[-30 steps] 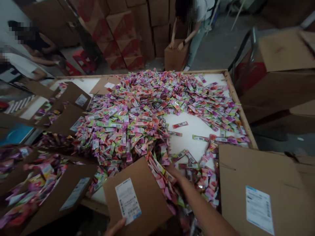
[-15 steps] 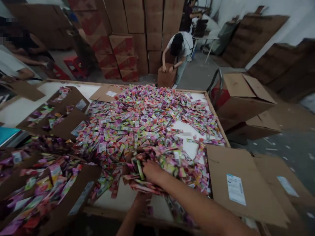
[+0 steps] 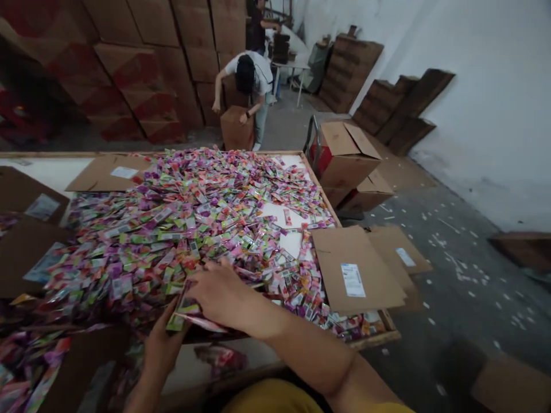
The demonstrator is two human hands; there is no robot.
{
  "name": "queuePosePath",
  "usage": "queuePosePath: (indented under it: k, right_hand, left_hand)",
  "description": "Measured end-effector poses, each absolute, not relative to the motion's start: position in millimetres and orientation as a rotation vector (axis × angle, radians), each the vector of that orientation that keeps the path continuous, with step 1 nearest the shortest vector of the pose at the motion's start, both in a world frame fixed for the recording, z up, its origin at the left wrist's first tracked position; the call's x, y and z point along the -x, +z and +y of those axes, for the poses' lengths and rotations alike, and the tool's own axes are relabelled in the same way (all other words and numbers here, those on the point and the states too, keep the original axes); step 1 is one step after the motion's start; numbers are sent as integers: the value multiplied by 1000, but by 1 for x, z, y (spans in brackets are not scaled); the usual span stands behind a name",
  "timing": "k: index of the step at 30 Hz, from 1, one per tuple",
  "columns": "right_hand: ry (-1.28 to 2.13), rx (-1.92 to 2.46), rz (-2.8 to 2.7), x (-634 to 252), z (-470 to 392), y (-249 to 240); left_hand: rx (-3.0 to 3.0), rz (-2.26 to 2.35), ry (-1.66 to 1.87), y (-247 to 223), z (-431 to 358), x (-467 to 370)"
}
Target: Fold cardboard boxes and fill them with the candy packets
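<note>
A broad heap of small printed plastic packets [image 3: 172, 223], in pink, purple and green, covers much of the white tabletop. At its near edge my left hand [image 3: 163, 344] is closed around a small bunch of packets [image 3: 175, 323], thumb and fingers on its left side. My right hand [image 3: 221, 295] rests palm down over the same bunch from the right, its fingers bent over the top. Part of the bunch is hidden beneath the right hand. A blurred packet cluster [image 3: 221, 358] lies on the table just below my hands.
Open cartons filled with packets [image 3: 26, 367] stand at the left. A labelled cardboard flap [image 3: 353, 275] lies across the table's right side, and a flat cardboard piece [image 3: 105, 173] at the back. Beyond the table, a person in white [image 3: 253, 74] bends over a carton [image 3: 238, 127]. Stacked boxes [image 3: 348, 149] stand right.
The view has swung right. The large bundle of packets between my hands has become a smaller bunch, and my right hand now lies over it. The person behind has lifted one hand from the carton.
</note>
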State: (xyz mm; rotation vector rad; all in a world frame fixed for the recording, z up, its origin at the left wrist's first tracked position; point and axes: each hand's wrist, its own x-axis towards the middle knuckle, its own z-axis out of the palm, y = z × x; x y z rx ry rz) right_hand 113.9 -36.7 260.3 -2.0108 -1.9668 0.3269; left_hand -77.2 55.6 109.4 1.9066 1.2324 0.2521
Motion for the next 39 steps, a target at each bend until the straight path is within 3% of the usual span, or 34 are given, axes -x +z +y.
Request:
queuePosePath:
  k: [2,5,10,15,20,24,28,31,35,39]
  right_hand:
    - [250,1936,-1645,-136,-69,245]
    - [198,2010,-925,-175,-144,179]
    - [608,2472,194,-212,-258,44]
    - [833,2609,474,-238,-213,-5]
    - [741,2817,-20,-247,-134,-6]
    - [526,2791,-622,-233,-134,-16]
    - [636,2672,-756,-245,-151,-13]
    - [525,2550,-766,-255,-159,32]
    - [153,2165,-1298,-218,-152,139]
    - [345,1947,-1984,-123,-103,198]
  left_hand:
    - [-2052,1329,71,105,61,78]
    - [-2094,1449,-96,105,63,87]
    - [-1938,1648,-114,118,46,106]
    - [-1919,1784,-75,112,26,111]
    - [-1961,1691,195,93,24,110]
    - [-1972,1523,351,87,23,108]
    - [-1936,1397,484,87,18,103]
    - [-1858,1307,597,91,16,100]
    - [-1608,1253,740,93,12,96]
    - [-1300,1170,800,96,7,95]
